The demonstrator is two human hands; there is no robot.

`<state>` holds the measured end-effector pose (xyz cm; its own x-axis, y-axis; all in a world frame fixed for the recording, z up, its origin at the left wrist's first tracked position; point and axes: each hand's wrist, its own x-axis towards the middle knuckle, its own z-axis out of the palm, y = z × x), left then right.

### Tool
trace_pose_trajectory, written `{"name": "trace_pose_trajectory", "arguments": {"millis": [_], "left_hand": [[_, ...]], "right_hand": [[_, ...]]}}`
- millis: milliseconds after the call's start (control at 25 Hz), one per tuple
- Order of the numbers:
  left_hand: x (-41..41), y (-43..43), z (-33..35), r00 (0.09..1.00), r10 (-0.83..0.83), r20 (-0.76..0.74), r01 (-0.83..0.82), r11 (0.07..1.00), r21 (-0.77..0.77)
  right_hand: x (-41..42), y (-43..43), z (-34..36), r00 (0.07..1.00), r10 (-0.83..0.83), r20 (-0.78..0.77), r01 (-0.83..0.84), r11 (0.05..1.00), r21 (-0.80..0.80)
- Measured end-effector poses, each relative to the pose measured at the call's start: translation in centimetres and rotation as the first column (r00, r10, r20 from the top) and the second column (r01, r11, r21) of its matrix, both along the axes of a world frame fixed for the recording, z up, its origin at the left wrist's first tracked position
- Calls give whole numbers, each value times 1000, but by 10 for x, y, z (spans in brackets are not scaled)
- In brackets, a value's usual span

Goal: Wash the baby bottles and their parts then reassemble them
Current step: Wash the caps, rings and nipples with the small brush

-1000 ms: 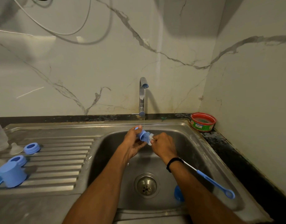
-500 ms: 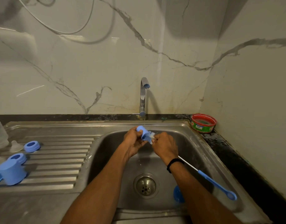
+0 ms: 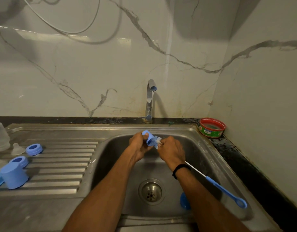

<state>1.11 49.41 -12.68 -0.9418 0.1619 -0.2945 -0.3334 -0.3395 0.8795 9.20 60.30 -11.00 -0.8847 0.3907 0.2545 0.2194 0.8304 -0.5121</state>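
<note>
Over the steel sink (image 3: 203, 164), my left hand (image 3: 138, 148) grips a small blue bottle cap (image 3: 148, 138). My right hand (image 3: 172, 151) grips a bottle brush (image 3: 224, 188) near its bristles, which sit inside the cap's mouth; its blue handle trails back to the right. On the drainboard (image 3: 60, 161) lie blue rings (image 3: 34, 149), a blue cap (image 3: 14, 175), clear teats (image 3: 17, 149) and a clear bottle (image 3: 0, 136). Another blue part (image 3: 184, 200) lies in the sink, partly hidden by my right arm.
The tap (image 3: 150, 99) at the back runs a thin stream of water. A red and green tub (image 3: 211, 127) stands on the dark counter at the back right corner. The drain (image 3: 151, 191) sits in the sink's middle. Marble walls close in behind and right.
Both hands have shifted slightly while scrubbing; the cap has turned in my left hand and the brush bristles show more clearly at its mouth.
</note>
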Motion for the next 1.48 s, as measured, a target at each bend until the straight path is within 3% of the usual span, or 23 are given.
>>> {"name": "trace_pose_trajectory", "arguments": {"millis": [200,320,480,600,760,1000,1200,1480], "left_hand": [[2,2,1,999,-20,-38,19,999,-37],[3,1,3,999,-48,17,48,999,11],[2,3,4,998,-51,-42,49,997,-51],[4,3,3,999,-52,5,52,998,30],[2,2,2,996,-78,-49,79,997,2],[5,1,1,997,-75,-18,74,997,-29],[6,3,1,993,-117,6,117,993,32],[0,2,-2,993,-111,33,110,993,32]], "right_hand": [[-1,0,0,1000,-7,-1,7,1000,-15],[0,1,-1,999,-32,1,32,999,-6],[-1,1,-1,1000,-30,1,30,999,-28],[0,1,1,999,-34,-16,33,999,-42],[2,0,1,1000,-12,-20,12,999,-46],[1,1,1,1000,-19,1,19,998,-67],[-1,2,1,999,-45,14,46,993,-110],[1,2,2,999,-41,12,42,997,-68]]}}
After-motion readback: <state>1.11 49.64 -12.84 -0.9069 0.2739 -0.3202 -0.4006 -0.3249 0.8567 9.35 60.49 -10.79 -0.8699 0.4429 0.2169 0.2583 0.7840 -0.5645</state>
